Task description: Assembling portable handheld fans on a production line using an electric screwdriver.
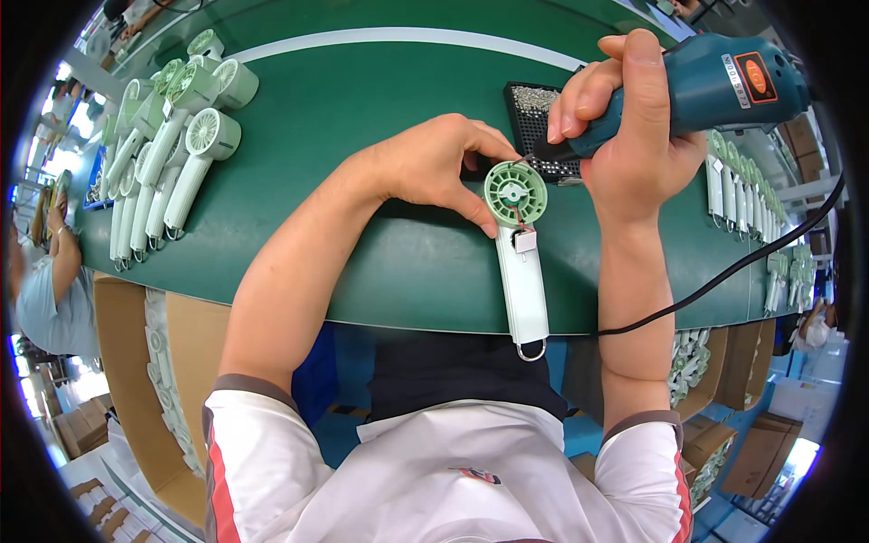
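My left hand is closed round the round head of a handheld fan, thumb and fingers on its rim. The fan has a pale green head with its inside and a small wire showing, a white square part below it, and a white handle with a metal loop pointing toward me. In my right hand is a dark teal electric screwdriver, gripped with its black tip toward the upper edge of the fan head. Whether the bit touches the fan is too small to tell. Behind the fan lies a black screw tray, partly covered by my right hand.
Several pale green fans are piled on the green table at the left. More fans stand in rows at the right. A black cord runs beside my right forearm. Cardboard boxes of parts sit below the table edge.
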The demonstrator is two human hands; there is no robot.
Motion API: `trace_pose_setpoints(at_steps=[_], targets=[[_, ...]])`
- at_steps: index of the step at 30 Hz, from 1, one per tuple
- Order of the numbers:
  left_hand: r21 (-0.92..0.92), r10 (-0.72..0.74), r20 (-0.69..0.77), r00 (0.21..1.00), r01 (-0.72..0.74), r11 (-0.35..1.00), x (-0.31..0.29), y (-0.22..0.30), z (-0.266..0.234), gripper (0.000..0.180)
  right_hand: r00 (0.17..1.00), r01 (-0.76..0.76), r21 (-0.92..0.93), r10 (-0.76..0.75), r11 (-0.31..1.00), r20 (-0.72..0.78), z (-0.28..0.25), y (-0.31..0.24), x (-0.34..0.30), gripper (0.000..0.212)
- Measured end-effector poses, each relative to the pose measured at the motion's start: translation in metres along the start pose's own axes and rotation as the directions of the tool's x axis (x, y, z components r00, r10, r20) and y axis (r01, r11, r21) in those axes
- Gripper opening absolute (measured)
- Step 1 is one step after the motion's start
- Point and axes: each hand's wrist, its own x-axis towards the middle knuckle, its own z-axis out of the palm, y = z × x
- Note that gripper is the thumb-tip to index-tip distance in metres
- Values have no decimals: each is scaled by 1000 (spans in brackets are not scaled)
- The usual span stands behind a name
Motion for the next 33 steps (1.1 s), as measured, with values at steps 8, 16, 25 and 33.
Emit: trace_pose_setpoints(at_steps=[8, 16, 25, 33], targets=[[1, 26, -7, 1000, -26, 1000, -7, 4, -11, 64, 997, -83, -70, 83, 994, 2, 17, 2, 1, 24], [3, 100, -42, 994, -100, 995, -4, -2, 8, 58, 982, -187, -149, 191, 971, 11, 10, 17, -19, 13], [-16, 34, -48, 998, -35, 999, -6, -4, 4, 54, 964, -214, -130, 231, 968, 130, 16, 29, -9, 12], [-41, 83, -54, 995, -86, 995, 1, -5, 13, 57, 956, -250, -174, 271, 953, 111, 12, 24, -10, 12]])
